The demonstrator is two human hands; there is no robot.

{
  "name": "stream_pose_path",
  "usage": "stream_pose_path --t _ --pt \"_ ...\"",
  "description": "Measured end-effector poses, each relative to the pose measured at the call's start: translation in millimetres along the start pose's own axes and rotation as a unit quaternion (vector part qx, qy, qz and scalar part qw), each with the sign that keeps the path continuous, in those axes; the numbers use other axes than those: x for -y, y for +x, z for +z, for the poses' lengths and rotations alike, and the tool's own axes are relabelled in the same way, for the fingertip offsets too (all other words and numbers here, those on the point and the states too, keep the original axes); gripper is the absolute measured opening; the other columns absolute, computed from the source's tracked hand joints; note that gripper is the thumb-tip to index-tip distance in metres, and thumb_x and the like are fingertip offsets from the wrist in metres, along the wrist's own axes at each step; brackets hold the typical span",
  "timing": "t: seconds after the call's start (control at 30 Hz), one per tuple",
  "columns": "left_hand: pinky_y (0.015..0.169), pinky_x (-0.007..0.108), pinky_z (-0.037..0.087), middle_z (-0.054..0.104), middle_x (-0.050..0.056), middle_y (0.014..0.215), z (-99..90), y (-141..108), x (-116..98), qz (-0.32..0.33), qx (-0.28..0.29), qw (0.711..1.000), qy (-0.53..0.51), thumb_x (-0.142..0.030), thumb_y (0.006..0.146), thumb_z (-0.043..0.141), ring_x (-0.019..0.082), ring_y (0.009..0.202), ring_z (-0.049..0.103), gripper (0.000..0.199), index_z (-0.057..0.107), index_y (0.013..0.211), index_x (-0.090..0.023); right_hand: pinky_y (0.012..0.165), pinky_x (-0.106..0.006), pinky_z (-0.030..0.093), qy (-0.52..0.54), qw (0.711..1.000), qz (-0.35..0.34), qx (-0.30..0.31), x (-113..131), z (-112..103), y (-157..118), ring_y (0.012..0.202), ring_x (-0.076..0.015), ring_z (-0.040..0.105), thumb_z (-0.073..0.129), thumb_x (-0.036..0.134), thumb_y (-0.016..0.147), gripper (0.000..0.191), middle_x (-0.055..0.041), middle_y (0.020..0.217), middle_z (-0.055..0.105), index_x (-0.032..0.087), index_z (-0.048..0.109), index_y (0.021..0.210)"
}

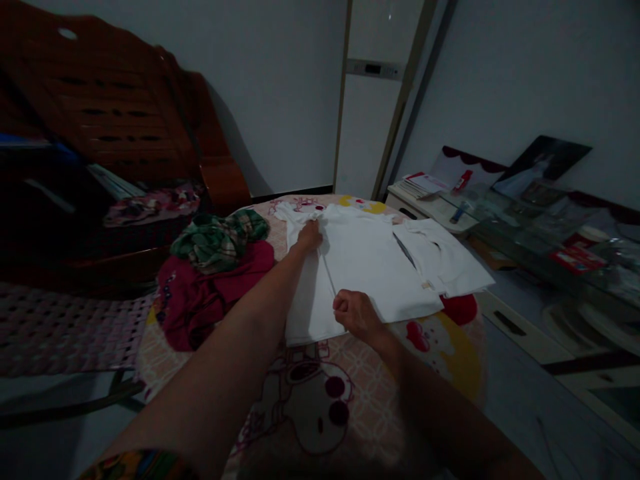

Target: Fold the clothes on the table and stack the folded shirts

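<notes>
A white shirt (370, 260) lies spread on the round table, with a raised crease running lengthwise through its left part. Near the shirt's far end, my left hand (311, 235) is closed in a pinch on the fabric. My right hand (356, 312) grips the same crease close to the near hem, its fingers curled together. Another white garment (445, 257), folded, rests to the right and touches the shirt's edge.
Left on the table sit a crumpled green plaid cloth (220, 241) and a maroon garment (210, 297). A patterned tablecloth (370, 400) covers the table. Around it stand a wooden chair (125, 127), a woven seat (75, 327) and a glass-topped cabinet (540, 233) with various items.
</notes>
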State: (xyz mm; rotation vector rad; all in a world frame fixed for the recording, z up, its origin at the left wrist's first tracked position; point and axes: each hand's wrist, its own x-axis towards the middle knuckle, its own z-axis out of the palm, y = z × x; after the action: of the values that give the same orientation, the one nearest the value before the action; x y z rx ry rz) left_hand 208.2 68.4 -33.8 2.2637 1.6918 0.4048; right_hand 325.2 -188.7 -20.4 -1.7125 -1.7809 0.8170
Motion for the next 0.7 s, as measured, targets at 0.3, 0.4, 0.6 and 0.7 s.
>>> stream_pose_path --t 0.3,0.4,0.6,0.7 --pt "0.115 0.043 0.040 0.049 0.013 0.154 6.7 3.3 -9.0 0.085 0.004 0.996 -0.011 -0.020 0.092 0.053 0.027 0.141 0.048 0.058 0.045 0.150 -0.020 0.064 -0.023 0.043 -0.065 0.998 0.014 0.021 0.3 -7.8 -0.9 0.070 -0.0154 0.064 0.060 0.005 0.071 0.023 -0.0028 0.076 0.074 0.018 0.073 0.084" --pt "0.112 0.036 0.042 0.058 0.012 0.145 4.9 -4.5 -4.4 0.080 -0.017 0.997 -0.012 -0.016 0.097 0.042 0.023 0.133 0.055 0.049 0.050 0.145 -0.018 0.069 -0.025 0.043 -0.119 0.992 0.003 0.043 2.6 -9.7 -2.6 0.074 -0.0166 0.064 0.063 0.010 0.076 0.026 -0.0026 0.079 0.074 0.020 0.076 0.097" --pt "0.118 0.052 0.032 0.050 0.017 0.152 4.9 -22.8 7.9 0.079 -0.014 0.996 0.026 -0.022 0.097 0.047 0.032 0.141 0.046 0.047 0.051 0.144 -0.017 0.076 -0.027 0.043 -0.165 0.984 -0.025 0.070 0.2 -11.7 -2.6 0.079 -0.0172 0.064 0.070 0.020 0.082 0.025 -0.0026 0.081 0.073 0.021 0.075 0.106" --pt "0.118 0.054 0.031 0.038 0.018 0.161 4.8 -26.3 7.1 0.090 0.018 0.994 0.062 -0.028 0.098 0.047 0.033 0.148 0.037 0.056 0.041 0.153 -0.018 0.074 -0.026 0.042 -0.154 0.985 -0.034 0.073 -3.6 -11.9 -1.6 0.076 -0.0158 0.063 0.072 0.022 0.082 0.022 -0.0016 0.080 0.073 0.021 0.076 0.103"
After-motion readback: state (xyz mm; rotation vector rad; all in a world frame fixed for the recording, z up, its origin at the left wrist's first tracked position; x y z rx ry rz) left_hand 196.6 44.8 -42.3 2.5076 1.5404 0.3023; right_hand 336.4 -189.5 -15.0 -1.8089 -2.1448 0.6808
